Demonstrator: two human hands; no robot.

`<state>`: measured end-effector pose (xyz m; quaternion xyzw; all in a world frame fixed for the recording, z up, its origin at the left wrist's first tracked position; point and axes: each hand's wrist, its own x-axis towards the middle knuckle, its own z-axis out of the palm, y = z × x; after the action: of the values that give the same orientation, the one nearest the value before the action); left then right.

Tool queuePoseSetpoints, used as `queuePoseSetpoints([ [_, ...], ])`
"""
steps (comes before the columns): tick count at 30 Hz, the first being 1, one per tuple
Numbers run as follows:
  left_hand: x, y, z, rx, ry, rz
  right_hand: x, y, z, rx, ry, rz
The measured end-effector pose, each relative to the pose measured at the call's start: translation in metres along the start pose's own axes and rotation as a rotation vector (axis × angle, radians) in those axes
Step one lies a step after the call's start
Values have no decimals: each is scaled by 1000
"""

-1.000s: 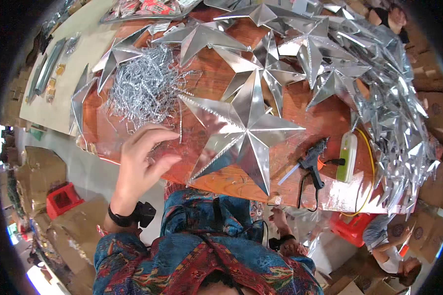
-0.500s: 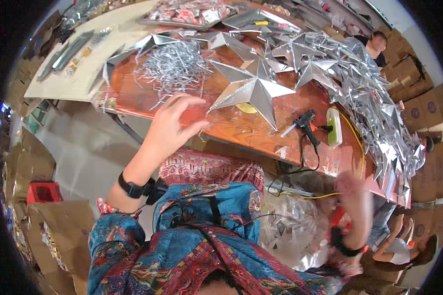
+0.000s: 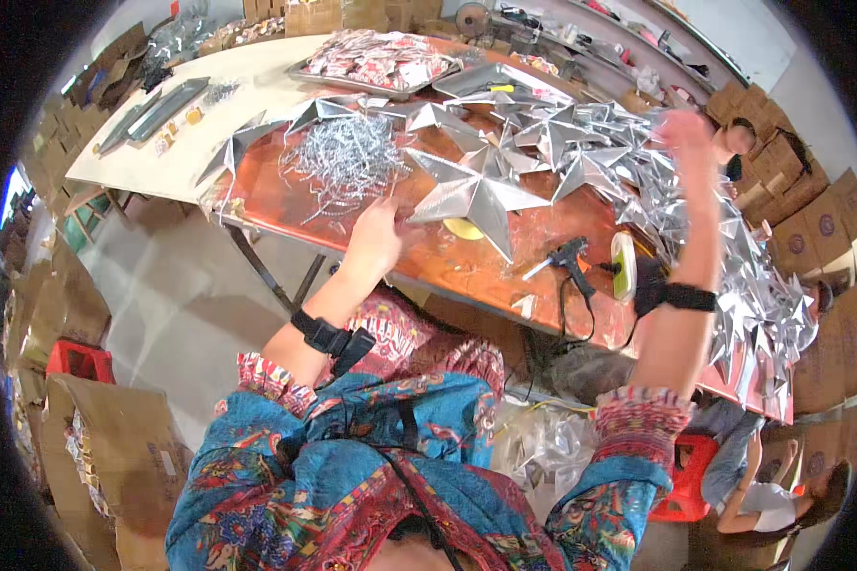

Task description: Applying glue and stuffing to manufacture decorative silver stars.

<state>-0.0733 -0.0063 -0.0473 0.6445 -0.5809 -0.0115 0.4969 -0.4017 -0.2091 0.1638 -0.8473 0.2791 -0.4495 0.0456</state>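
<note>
A large silver five-pointed star [image 3: 479,193] lies on the red-brown table [image 3: 467,269], over a yellow disc [image 3: 463,228]. My left hand [image 3: 375,238] is at the star's lower left point, its fingers closed on that tip. Stretched out to the far right, my right hand [image 3: 687,143] is over the heap of silver stars [image 3: 652,181]; motion smears its fingers, so I cannot make out whether it holds anything. Right of the large star rests a black glue gun [image 3: 569,259] with a pale glue stick in its back. A tangled pile of silver tinsel strands [image 3: 345,157] lies beyond my left hand.
A white-and-green power strip [image 3: 623,266] lies beside the glue gun. At the back stands a tray of red-and-white packets [image 3: 381,62]. Clear plastic bags [image 3: 541,443] and a red stool [image 3: 687,481] are low on the right. Other people sit along the right side.
My right hand has swung up from low on the right to the far star heap. My left hand has closed in on the star's tip. The view has shifted slightly.
</note>
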Motion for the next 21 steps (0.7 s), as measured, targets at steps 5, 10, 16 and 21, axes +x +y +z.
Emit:
queuePoseSetpoints([
  [5, 11, -10, 0, 13, -92, -86, -64, -15, 124, 60, -356, 166],
  [10, 29, -31, -9, -1, -91, -82, -77, -20, 150, 40, -502, 234],
  [16, 55, -41, -23, 189, -66, -24, -96, -41, 150, 115, -620, 208],
  [21, 60, 3, -16, 263, 57, 321, -111, -59, 138, 123, -590, 231],
])
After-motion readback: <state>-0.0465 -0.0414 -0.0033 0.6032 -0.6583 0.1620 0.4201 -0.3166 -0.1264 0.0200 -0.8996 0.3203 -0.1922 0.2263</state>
